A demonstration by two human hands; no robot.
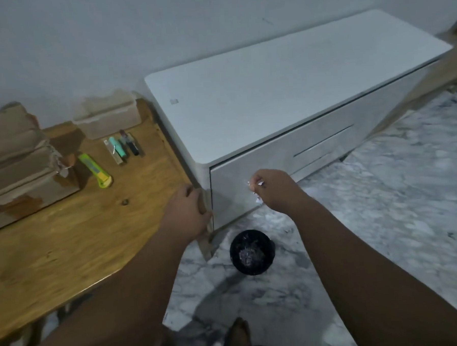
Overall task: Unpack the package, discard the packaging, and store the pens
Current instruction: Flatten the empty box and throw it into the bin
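Observation:
My right hand is closed on a crumpled piece of clear plastic packaging, held above and behind a black waste bin on the floor. The bin has crumpled wrapping inside. My left hand grips the right corner of the wooden table. Several pens lie side by side near the table's back edge, in front of a clear plastic storage box. A green and yellow utility knife lies to their left. Torn cardboard packaging sits at the table's left.
A white low cabinet stands right beside the table, against the wall. The floor is grey marble. My foot shows at the bottom, near the bin.

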